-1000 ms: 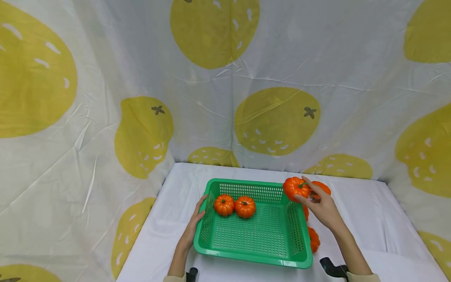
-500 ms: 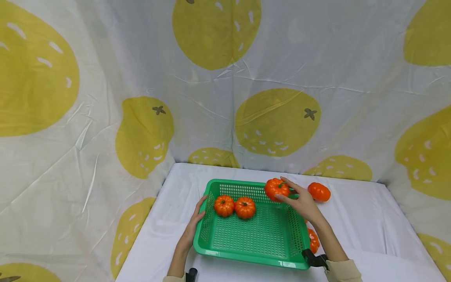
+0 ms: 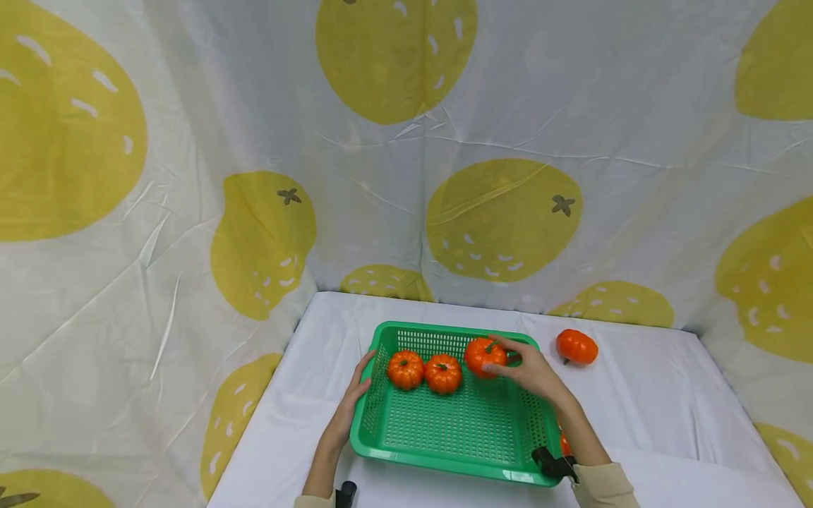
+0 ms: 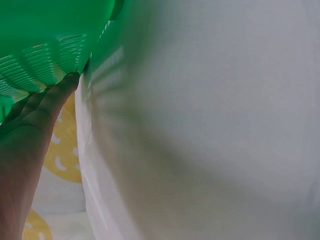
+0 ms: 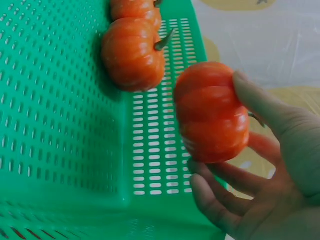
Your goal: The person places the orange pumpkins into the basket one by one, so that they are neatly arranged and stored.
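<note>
Lowered into basket [image 3: 381,444], pumpkin [image 3: 484,356] sits gripped in right hand [image 3: 533,370]

The table [image 3: 641,416] is covered with a white cloth. On it stands a green basket [image 3: 444,462]. One orange pumpkin [image 3: 576,346] lies on the cloth, apart from the basket.

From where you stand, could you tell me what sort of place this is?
Probably a staged recording booth, not a kitchen: a lemon-print cloth backdrop walls in a white-covered table, where a green basket and small, seemingly toy pumpkins sit.
</note>
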